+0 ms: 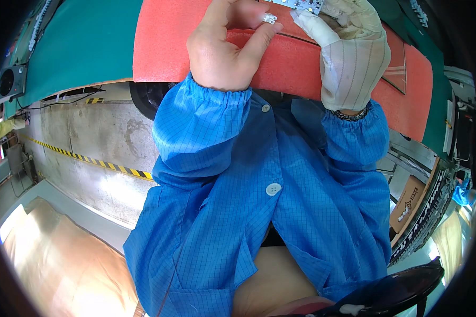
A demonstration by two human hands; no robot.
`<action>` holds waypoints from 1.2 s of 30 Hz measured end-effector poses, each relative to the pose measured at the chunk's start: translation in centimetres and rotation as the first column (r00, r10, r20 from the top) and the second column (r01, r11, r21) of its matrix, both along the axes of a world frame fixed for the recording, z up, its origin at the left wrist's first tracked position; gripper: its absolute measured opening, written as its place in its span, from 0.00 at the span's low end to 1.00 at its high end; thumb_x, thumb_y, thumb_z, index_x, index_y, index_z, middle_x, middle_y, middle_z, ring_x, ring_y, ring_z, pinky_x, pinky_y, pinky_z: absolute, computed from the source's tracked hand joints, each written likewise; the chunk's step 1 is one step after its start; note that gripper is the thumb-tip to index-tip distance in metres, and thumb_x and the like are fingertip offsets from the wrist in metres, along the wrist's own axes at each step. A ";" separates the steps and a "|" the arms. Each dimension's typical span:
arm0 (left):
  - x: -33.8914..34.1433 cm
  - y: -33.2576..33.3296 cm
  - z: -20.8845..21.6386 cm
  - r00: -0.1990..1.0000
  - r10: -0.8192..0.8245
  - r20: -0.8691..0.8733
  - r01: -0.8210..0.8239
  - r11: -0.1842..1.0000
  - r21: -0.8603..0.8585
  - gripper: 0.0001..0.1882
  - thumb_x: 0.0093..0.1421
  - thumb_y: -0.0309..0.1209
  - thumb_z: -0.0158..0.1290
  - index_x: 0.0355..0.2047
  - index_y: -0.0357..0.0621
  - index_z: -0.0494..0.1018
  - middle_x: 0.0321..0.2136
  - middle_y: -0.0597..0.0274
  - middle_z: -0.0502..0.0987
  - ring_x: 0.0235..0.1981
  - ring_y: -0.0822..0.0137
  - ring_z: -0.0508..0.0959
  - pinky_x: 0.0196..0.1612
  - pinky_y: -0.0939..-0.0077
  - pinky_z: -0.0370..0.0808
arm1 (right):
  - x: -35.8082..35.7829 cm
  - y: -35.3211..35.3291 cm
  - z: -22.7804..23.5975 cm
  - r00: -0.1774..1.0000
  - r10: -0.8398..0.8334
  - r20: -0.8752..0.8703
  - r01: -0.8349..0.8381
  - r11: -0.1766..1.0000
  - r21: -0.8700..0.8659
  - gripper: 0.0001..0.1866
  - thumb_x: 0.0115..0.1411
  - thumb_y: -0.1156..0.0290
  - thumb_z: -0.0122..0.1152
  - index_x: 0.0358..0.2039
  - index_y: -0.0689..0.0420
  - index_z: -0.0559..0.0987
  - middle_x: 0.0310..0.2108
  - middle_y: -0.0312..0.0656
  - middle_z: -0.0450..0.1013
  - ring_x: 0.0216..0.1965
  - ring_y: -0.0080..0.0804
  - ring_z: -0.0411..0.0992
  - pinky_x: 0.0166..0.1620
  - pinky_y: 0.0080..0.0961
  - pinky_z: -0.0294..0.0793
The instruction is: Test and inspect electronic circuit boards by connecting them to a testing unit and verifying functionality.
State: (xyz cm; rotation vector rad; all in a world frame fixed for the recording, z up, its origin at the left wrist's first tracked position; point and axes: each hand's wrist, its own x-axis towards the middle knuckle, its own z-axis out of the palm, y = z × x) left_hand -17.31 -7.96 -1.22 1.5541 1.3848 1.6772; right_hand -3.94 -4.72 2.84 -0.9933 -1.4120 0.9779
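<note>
My left hand [222, 55], bare, is closed at the upper middle of the view. Its thumb and finger pinch a small white plastic connector [269, 19]. To its right my right hand [354, 63], in a thin white striped glove, curls around the end of a white circuit board [304, 5] dotted with small components that look like LEDs. The board runs out of view at the top edge. A short gap separates the connector from the gloved fingertips. Both hands are over a red foam mat [164, 45].
Green covering [84, 50] spreads over the bench beside the foam. A thin flat rectangular piece [395, 71] lies on the foam by my right wrist. At far left stands a grey device with a round black front [9, 83]. A cardboard box [407, 203] sits low at right.
</note>
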 end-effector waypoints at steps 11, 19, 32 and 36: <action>0.1 0.1 0.0 1.000 -0.004 0.023 0.004 1.000 -0.001 0.31 0.49 0.12 0.57 0.54 0.31 0.62 0.33 0.60 0.74 0.32 0.74 0.73 0.40 0.82 0.72 | -0.3 -0.3 0.7 1.000 -0.002 0.020 0.002 1.000 0.000 0.23 0.47 0.85 0.60 0.46 0.65 0.71 0.40 0.45 0.76 0.39 0.29 0.75 0.42 0.21 0.75; 0.0 0.2 -0.1 1.000 0.007 0.004 -0.007 1.000 0.001 0.31 0.48 0.13 0.57 0.54 0.31 0.62 0.33 0.60 0.75 0.32 0.74 0.73 0.39 0.82 0.72 | -0.3 -0.1 0.2 1.000 0.005 -0.017 -0.005 1.000 -0.005 0.23 0.47 0.85 0.61 0.47 0.65 0.71 0.40 0.45 0.76 0.39 0.29 0.75 0.42 0.21 0.75; -1.2 0.8 -1.0 0.996 0.018 -0.084 -0.004 0.986 0.166 0.28 0.49 0.22 0.62 0.52 0.36 0.67 0.40 0.57 0.72 0.38 0.67 0.74 0.39 0.75 0.74 | 1.2 0.7 0.3 0.985 0.130 -0.111 -0.146 0.979 -0.143 0.25 0.46 0.80 0.64 0.48 0.62 0.72 0.44 0.47 0.74 0.43 0.34 0.74 0.46 0.24 0.73; -0.4 0.1 1.1 0.982 -0.162 0.098 0.151 0.983 0.106 0.18 0.57 0.15 0.49 0.49 0.33 0.66 0.44 0.48 0.73 0.38 0.62 0.78 0.30 0.77 0.77 | 3.0 1.0 -1.0 0.964 0.172 -0.202 -0.161 0.985 0.068 0.16 0.47 0.83 0.64 0.39 0.63 0.76 0.42 0.44 0.75 0.42 0.31 0.75 0.45 0.26 0.76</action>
